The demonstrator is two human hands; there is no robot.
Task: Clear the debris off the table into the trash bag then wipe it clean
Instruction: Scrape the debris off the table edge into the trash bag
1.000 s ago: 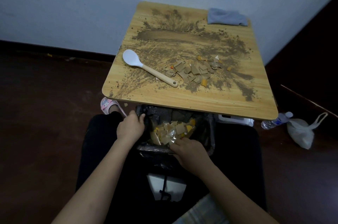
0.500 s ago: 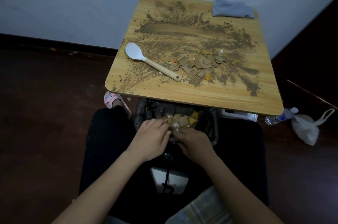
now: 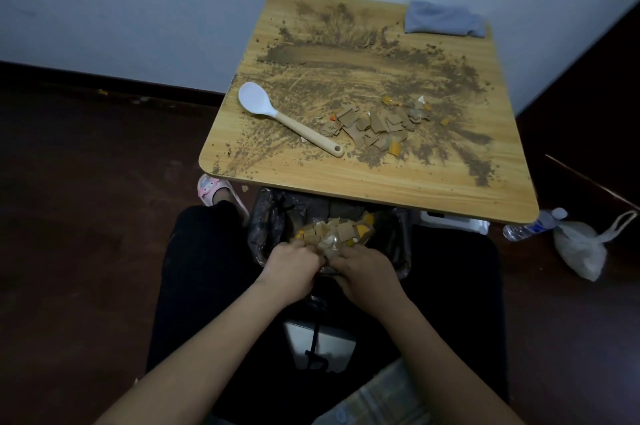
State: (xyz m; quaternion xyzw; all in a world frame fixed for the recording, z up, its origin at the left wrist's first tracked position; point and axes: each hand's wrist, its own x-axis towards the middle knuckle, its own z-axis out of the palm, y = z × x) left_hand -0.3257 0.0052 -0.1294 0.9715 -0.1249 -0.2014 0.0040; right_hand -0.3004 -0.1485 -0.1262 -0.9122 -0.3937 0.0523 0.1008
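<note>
step: i judge i'm gathering the near rim of the black plastic trash bag [image 3: 273,227] so the load settles before the next sweep.
left hand: my left hand [image 3: 291,267], low centre of the frame, has its fingers curled over the bag's near edge; whether it pinches film or scraps i cannot tell.
right hand: my right hand [image 3: 365,274], just beside it and nearly touching, is curled the same way, its fingertips hidden in the bag mouth.
bag: sits below the table's near edge, between my knees, holding tan and orange cardboard scraps [image 3: 337,230].
table: the light wood-grain square table [image 3: 346,182] fills the upper centre, smeared with brown dirt [image 3: 346,57].
left to clear: a pile of cut cardboard pieces [image 3: 377,128] right of centre, touching the handle of a white plastic spoon with cream handle [image 3: 287,118].
cloth: folded grey cloth [image 3: 443,20] at the far right corner, for wiping last.
doing it well: keep the mouth wide and tucked under the table lip, then drag debris straight toward it; loose dirt could spill past the rim onto the floor.
</note>
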